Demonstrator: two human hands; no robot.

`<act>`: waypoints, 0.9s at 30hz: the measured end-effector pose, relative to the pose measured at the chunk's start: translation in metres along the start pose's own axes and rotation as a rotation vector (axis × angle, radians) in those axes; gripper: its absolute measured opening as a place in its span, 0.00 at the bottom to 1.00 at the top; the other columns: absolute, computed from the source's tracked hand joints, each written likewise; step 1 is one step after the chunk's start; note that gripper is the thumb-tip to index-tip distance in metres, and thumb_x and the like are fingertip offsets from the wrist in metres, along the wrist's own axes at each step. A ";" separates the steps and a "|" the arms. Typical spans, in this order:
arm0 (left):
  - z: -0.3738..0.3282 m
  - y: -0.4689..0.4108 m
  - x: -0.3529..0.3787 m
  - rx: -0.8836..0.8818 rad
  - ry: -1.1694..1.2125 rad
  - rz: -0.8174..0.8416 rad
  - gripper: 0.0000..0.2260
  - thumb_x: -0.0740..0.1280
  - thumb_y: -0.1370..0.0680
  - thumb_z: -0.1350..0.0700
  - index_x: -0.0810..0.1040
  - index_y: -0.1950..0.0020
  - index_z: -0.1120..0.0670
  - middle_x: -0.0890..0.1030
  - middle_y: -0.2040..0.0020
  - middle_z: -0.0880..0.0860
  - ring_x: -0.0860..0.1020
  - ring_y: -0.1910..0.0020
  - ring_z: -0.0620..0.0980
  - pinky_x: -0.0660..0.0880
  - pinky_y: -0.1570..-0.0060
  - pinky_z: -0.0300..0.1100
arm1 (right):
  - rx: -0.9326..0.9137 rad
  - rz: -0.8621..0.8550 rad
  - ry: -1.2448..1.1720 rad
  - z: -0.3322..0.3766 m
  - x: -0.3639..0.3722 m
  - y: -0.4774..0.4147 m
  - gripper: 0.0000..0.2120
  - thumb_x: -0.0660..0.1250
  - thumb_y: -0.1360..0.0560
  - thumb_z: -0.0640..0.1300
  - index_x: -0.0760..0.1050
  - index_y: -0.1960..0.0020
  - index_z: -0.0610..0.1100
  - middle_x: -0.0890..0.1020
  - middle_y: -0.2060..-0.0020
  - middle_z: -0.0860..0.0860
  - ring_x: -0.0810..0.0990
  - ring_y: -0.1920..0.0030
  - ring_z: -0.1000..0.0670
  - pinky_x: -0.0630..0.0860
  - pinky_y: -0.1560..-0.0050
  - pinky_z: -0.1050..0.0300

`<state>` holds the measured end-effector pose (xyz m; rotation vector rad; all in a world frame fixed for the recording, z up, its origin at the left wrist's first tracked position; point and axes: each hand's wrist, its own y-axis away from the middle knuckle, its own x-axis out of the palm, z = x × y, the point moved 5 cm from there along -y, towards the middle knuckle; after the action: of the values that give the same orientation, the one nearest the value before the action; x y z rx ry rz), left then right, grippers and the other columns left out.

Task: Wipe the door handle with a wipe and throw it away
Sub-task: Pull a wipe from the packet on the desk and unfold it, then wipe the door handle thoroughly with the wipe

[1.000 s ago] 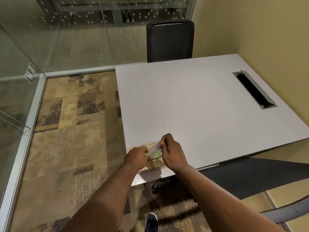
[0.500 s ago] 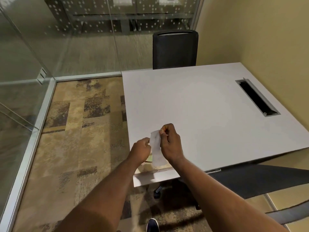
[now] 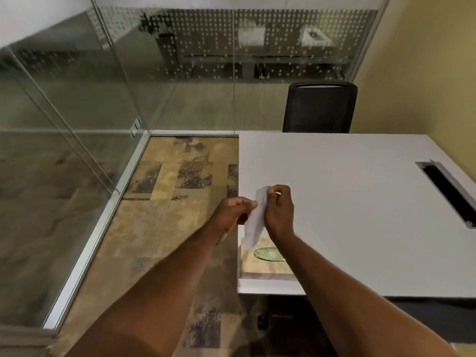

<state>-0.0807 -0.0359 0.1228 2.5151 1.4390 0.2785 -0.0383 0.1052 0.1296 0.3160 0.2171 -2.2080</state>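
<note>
Head view, centre of the frame: thumb and forefinger of the right hand (image 3: pixel 279 213) pinched on the top corner of the wipe (image 3: pixel 255 219), fingers of the left hand (image 3: pixel 233 212) curled and pinched on its left edge a little lower. White, thin, slightly translucent, folded into a narrow strip; held in the air between both hands, hanging down and tilted to the lower left, bottom end loose. Just under it, at the lower middle of the frame, the wipe pack (image 3: pixel 265 261): flat, beige with a leafy print, an oval green-and-white lid on top, lying at the near left corner of the table (image 3: pixel 360 202). Pale grey, matte top filling the right half of the frame; a dark cable slot with a silver rim (image 3: pixel 449 191) at the right edge. Behind the table, upper right, a black mesh chair back (image 3: pixel 319 106), against a yellow wall (image 3: pixel 425 73). Left of the table, patchy tan and dark brown carpet (image 3: pixel 164 202), edged by a silver floor rail. Across the left and the top of the frame, glass partitions (image 3: pixel 103 86) with rows of white dots, blurred furniture beyond them. Both bare forearms reaching in from the bottom edge.
</note>
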 end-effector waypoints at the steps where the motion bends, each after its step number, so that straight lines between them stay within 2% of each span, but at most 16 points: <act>1: -0.003 0.006 -0.009 0.015 -0.012 -0.040 0.07 0.70 0.19 0.58 0.82 0.56 0.58 0.80 0.66 0.53 0.76 0.69 0.46 0.76 0.64 0.38 | -0.015 0.010 0.006 0.005 0.007 0.002 0.05 0.57 0.17 0.42 0.70 0.43 0.45 0.79 0.51 0.50 0.79 0.51 0.49 0.73 0.54 0.62; 3: -0.006 0.018 -0.031 0.029 0.007 -0.122 0.08 0.67 0.18 0.61 0.81 0.56 0.58 0.81 0.67 0.54 0.78 0.70 0.48 0.78 0.61 0.42 | -0.045 0.040 0.007 0.019 0.023 0.009 0.05 0.57 0.16 0.43 0.70 0.42 0.45 0.78 0.50 0.51 0.78 0.51 0.50 0.71 0.56 0.67; 6: -0.014 0.034 -0.063 0.026 0.054 -0.207 0.09 0.64 0.16 0.61 0.80 0.55 0.59 0.83 0.67 0.55 0.81 0.70 0.49 0.79 0.59 0.45 | -0.056 0.103 -0.004 0.037 0.048 0.019 0.06 0.58 0.16 0.45 0.71 0.43 0.45 0.77 0.49 0.51 0.77 0.49 0.49 0.71 0.51 0.59; 10: -0.022 0.061 -0.113 0.043 0.128 -0.365 0.11 0.62 0.15 0.60 0.78 0.56 0.58 0.81 0.64 0.56 0.79 0.69 0.52 0.79 0.60 0.46 | -0.104 0.219 -0.007 0.064 0.091 0.038 0.11 0.58 0.16 0.45 0.75 0.42 0.40 0.80 0.49 0.48 0.78 0.48 0.47 0.69 0.49 0.59; 13: -0.023 0.087 -0.147 0.067 0.144 -0.364 0.12 0.66 0.17 0.52 0.81 0.58 0.53 0.82 0.63 0.54 0.81 0.64 0.53 0.78 0.56 0.46 | -0.128 0.259 -0.017 0.084 0.125 0.054 0.12 0.59 0.17 0.46 0.75 0.41 0.39 0.81 0.48 0.44 0.79 0.48 0.45 0.69 0.54 0.59; 16: -0.017 0.114 -0.169 0.043 0.060 -0.281 0.09 0.69 0.19 0.50 0.82 0.59 0.50 0.84 0.61 0.51 0.82 0.58 0.52 0.77 0.53 0.46 | -0.088 0.291 -0.031 0.104 0.154 0.070 0.12 0.59 0.17 0.45 0.75 0.39 0.41 0.79 0.49 0.48 0.76 0.49 0.49 0.68 0.60 0.64; 20: -0.006 0.151 -0.221 0.049 0.026 -0.342 0.06 0.72 0.21 0.57 0.82 0.57 0.54 0.84 0.58 0.55 0.82 0.59 0.50 0.77 0.52 0.47 | -0.064 0.339 -0.096 0.133 0.203 0.102 0.12 0.60 0.17 0.46 0.75 0.39 0.41 0.78 0.50 0.49 0.76 0.49 0.48 0.68 0.51 0.58; 24: -0.009 0.200 -0.284 0.099 0.130 -0.474 0.06 0.68 0.19 0.60 0.80 0.56 0.57 0.83 0.60 0.54 0.81 0.62 0.50 0.79 0.57 0.43 | -0.034 0.456 -0.189 0.158 0.265 0.147 0.11 0.60 0.17 0.45 0.79 0.45 0.42 0.81 0.52 0.50 0.78 0.49 0.46 0.69 0.52 0.57; 27: -0.010 0.236 -0.333 0.115 0.179 -0.579 0.06 0.65 0.18 0.62 0.79 0.53 0.59 0.81 0.60 0.55 0.78 0.64 0.51 0.79 0.59 0.43 | 0.010 0.605 -0.251 0.179 0.306 0.190 0.18 0.58 0.17 0.53 0.80 0.55 0.44 0.83 0.59 0.50 0.80 0.56 0.47 0.72 0.56 0.55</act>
<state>-0.0562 -0.4383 0.1844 2.0648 2.2239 0.3218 -0.0942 -0.2869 0.2000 0.0878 -0.0295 -1.6281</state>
